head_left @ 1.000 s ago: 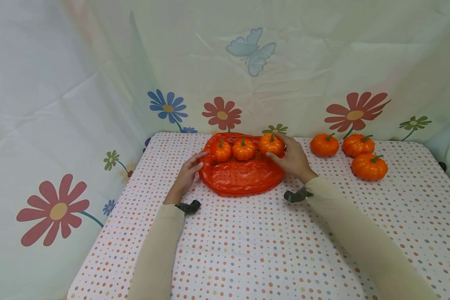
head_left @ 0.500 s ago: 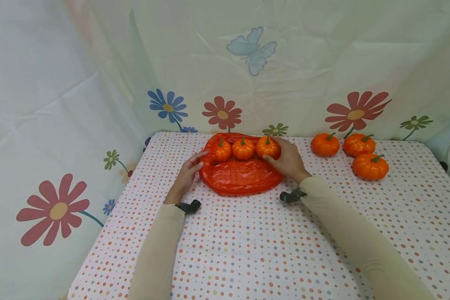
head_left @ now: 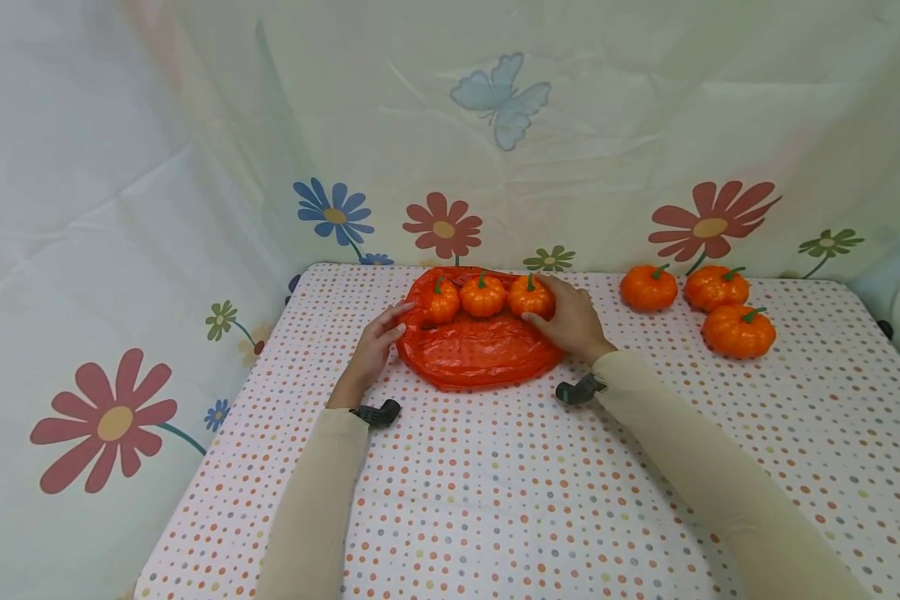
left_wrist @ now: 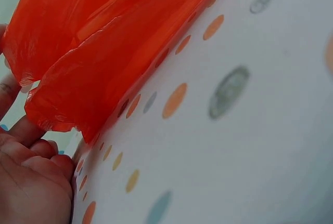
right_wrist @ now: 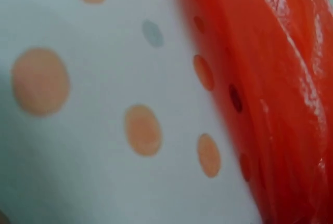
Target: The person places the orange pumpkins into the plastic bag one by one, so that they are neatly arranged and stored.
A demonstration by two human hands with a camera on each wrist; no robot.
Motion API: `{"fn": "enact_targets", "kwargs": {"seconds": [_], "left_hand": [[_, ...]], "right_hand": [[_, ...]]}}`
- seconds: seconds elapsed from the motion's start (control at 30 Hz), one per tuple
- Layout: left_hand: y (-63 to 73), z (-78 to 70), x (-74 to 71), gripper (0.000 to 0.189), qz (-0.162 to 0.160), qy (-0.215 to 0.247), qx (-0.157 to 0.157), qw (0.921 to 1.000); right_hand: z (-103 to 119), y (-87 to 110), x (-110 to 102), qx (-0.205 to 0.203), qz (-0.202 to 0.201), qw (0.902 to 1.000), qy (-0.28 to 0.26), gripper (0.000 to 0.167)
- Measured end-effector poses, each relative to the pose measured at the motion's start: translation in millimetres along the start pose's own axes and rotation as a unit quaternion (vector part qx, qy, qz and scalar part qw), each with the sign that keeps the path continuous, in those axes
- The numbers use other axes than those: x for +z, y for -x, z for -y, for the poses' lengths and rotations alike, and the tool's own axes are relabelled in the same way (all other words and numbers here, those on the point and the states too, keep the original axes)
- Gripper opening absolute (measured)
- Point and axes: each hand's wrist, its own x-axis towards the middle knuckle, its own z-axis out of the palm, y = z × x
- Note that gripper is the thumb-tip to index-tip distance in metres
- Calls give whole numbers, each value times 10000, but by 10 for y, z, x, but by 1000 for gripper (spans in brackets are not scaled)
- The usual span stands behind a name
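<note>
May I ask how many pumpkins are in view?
6. At the red bag: a left pumpkin, a middle pumpkin, and a right pumpkin in the right hand. Farther right: a back-left pumpkin, back-right pumpkin, and front pumpkin. The bag may hide more.

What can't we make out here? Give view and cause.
- Left hand: cut off by left edge, left wrist view; red plastic bag hides parts of its fingers.
- Held pumpkin: right side, behind right hand, head view.
- Back right pumpkin: lower part, behind front pumpkin, head view.
- Sleeves: cut off by bottom edge, head view.
</note>
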Motion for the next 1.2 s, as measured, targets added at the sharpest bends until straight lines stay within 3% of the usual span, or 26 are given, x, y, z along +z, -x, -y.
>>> {"fn": "enact_targets", "kwargs": {"seconds": [0.3,0.43,0.63,0.8,0.9,1.0,1.2], "left_hand": [[18,18,19,45,-64,-14,-11,10000],[19,22,20,45,-69,25,-8,10000],[26,-41,35,45,-4,-4,25,10000],[60,-150,55,45,55,-89,-3,9999],[70,-170,54,46,83,-71,-5,9999],[64,-136,37,46,63,-62,-10,10000],[20,-34,32,46,4,-33,19,10000]], "right_hand": [[-30,24,6,121,-28,9995,-302,78],[-49,54,-75,-24,-324,9985,-452,73],[-226,169,-302,-80,-1568,9838,-865,59],[-448,284,-514,518,-2581,9590,-1050,55],[-567,342,-597,858,-2853,9473,-1177,58],[-670,377,-630,1045,-2737,9464,-1362,64],[-831,406,-655,1343,-1804,9674,-1162,84]]}}
